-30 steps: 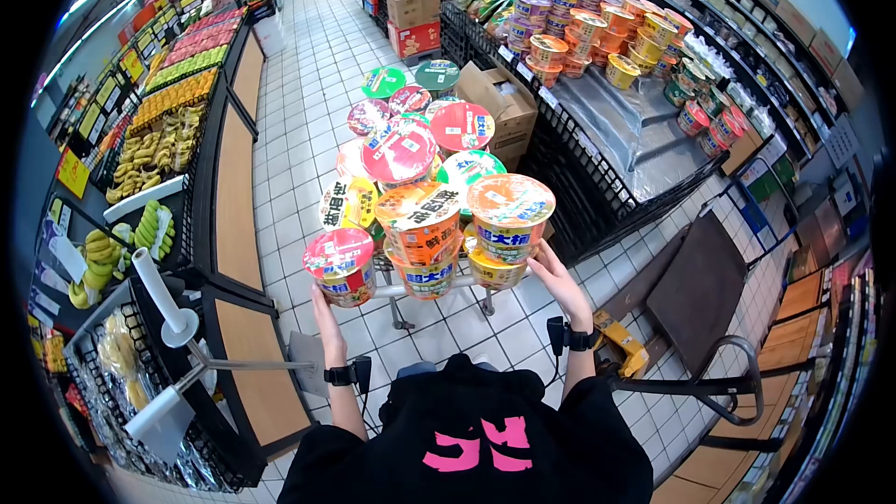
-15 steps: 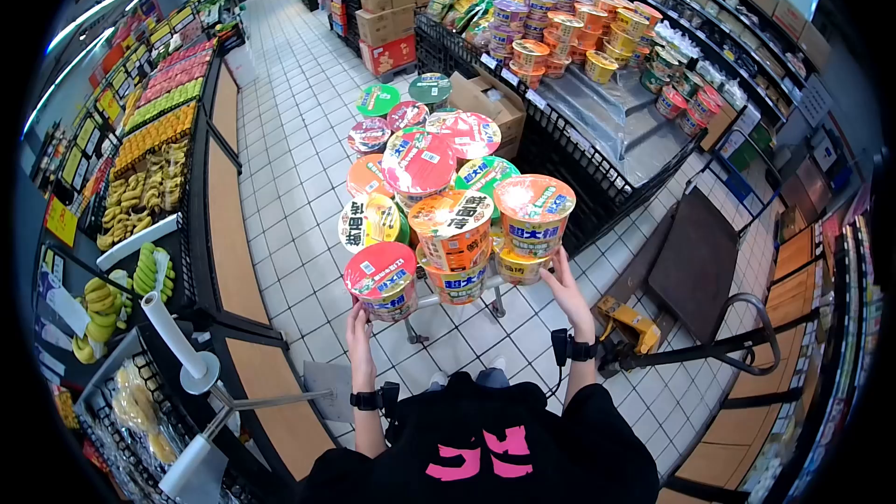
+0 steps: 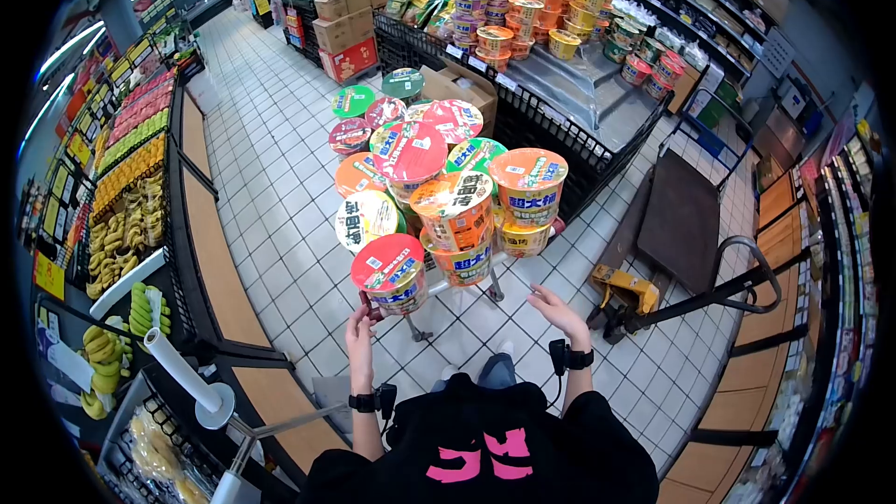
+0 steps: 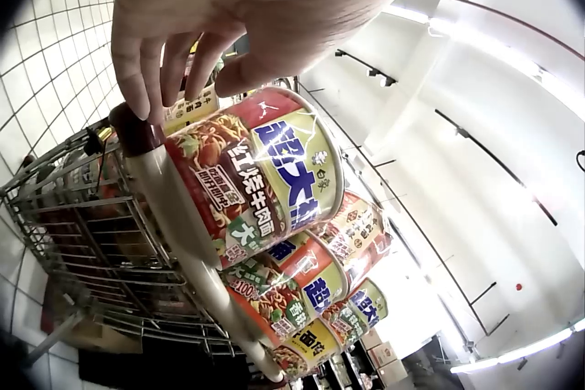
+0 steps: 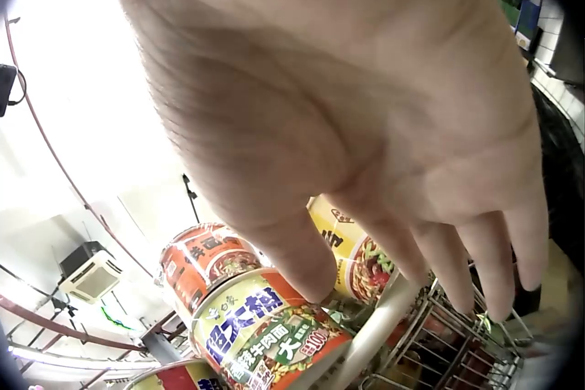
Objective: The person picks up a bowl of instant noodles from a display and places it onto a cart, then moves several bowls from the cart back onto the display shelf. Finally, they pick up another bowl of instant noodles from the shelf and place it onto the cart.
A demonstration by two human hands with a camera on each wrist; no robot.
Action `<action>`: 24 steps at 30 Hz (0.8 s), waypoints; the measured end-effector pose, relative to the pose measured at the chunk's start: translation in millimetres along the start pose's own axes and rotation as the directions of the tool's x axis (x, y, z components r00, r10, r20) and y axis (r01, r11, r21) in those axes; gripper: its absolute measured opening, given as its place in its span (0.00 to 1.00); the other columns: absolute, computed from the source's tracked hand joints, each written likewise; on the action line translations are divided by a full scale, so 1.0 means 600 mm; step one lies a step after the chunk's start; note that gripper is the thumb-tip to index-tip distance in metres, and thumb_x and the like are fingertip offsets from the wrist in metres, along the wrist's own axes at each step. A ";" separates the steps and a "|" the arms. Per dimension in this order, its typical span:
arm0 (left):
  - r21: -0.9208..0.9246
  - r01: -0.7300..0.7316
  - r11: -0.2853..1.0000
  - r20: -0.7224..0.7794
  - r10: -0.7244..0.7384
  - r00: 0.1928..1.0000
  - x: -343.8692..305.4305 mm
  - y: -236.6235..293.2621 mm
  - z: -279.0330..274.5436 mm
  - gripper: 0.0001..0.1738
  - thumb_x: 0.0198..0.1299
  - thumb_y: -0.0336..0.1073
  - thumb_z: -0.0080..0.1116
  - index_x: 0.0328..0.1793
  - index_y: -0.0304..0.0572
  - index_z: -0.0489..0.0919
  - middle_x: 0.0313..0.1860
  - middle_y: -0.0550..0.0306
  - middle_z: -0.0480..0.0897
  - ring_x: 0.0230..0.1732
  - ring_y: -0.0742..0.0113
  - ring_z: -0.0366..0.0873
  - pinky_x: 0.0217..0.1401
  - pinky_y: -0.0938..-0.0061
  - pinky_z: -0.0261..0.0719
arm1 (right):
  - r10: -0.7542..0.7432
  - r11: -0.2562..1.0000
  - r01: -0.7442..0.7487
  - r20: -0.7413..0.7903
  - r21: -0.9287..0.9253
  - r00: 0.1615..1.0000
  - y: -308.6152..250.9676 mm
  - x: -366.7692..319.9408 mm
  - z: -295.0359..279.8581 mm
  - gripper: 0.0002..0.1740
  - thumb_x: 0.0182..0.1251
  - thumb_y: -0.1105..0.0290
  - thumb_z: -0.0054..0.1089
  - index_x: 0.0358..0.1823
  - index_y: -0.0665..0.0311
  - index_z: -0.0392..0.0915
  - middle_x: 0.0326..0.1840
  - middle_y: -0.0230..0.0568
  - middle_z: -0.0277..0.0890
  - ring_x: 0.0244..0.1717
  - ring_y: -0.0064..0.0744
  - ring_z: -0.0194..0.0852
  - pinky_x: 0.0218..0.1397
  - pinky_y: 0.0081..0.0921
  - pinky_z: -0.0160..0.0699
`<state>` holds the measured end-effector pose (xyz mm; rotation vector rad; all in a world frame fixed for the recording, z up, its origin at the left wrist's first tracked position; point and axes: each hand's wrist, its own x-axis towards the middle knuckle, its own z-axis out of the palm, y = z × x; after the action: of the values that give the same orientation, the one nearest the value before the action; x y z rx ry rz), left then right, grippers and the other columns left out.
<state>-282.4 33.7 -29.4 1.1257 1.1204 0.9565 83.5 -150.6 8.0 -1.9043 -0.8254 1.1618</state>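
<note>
A shopping cart [image 4: 78, 235] piled with instant noodle cups stands before me. My left hand [image 3: 360, 345] is beside the red-lidded noodle cup [image 3: 388, 266] at the cart's near left corner. In the left wrist view its fingertips are right at the dark red end of the pale push handle [image 4: 187, 212]. My right hand [image 3: 560, 315] hangs behind the near right corner, fingers extended and apart from the cups. Closest to it are an orange-lidded cup [image 3: 530, 196] and the yellow cup [image 3: 525, 240] under it. An orange cup [image 3: 453, 215] is stacked in the middle.
A black-edged display [image 3: 597, 84] with more noodle cups runs along the right. Fruit shelves [image 3: 140, 159] line the left side of the tiled aisle. At right stand a yellow pallet jack [image 3: 625, 289] and a dark flat cart [image 3: 681, 215]. Cartons [image 3: 345, 33] are stacked ahead.
My right hand has come away from the right-hand cups, back toward my body. The left hand stays near the red-lidded cup. The view has turned, so the surroundings shift left.
</note>
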 end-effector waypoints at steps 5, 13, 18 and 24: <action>0.055 0.014 0.998 0.059 -0.017 0.998 -0.001 0.007 -0.012 0.24 0.70 0.41 0.48 0.68 0.38 0.71 0.52 0.56 0.80 0.49 0.72 0.76 0.48 0.76 0.72 | -0.014 0.999 0.014 -0.001 -0.030 1.000 0.016 -0.012 0.037 0.37 0.72 0.51 0.53 0.73 0.69 0.57 0.64 0.58 0.71 0.66 0.43 0.69 0.68 0.30 0.64; 0.155 0.027 0.988 0.108 -0.044 0.993 0.001 -0.031 -0.034 0.31 0.66 0.37 0.52 0.75 0.39 0.64 0.37 0.59 0.80 0.41 0.74 0.75 0.48 0.78 0.72 | 0.006 0.989 -0.008 -0.010 -0.147 1.000 0.017 -0.026 0.063 0.38 0.71 0.50 0.54 0.72 0.70 0.59 0.60 0.57 0.74 0.62 0.43 0.72 0.65 0.30 0.67; 0.120 -0.009 0.993 0.111 -0.005 0.994 -0.009 -0.043 -0.027 0.33 0.65 0.33 0.52 0.76 0.37 0.62 0.35 0.62 0.78 0.37 0.78 0.73 0.41 0.80 0.70 | 0.051 0.988 -0.046 0.033 -0.146 0.998 -0.015 -0.033 0.074 0.38 0.71 0.49 0.52 0.71 0.70 0.60 0.64 0.56 0.70 0.66 0.43 0.67 0.68 0.30 0.63; 0.124 0.095 0.988 0.102 -0.108 0.989 -0.036 -0.035 -0.033 0.32 0.65 0.34 0.53 0.74 0.28 0.62 0.43 0.55 0.82 0.45 0.74 0.77 0.51 0.78 0.72 | -0.067 0.981 0.091 0.142 -0.170 0.988 -0.007 0.010 0.112 0.37 0.70 0.50 0.53 0.72 0.69 0.59 0.62 0.59 0.71 0.62 0.44 0.72 0.64 0.31 0.68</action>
<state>-305.3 12.2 -47.5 1.1912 1.1468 0.7488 24.0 -126.2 -11.9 -1.9300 -1.1004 1.2145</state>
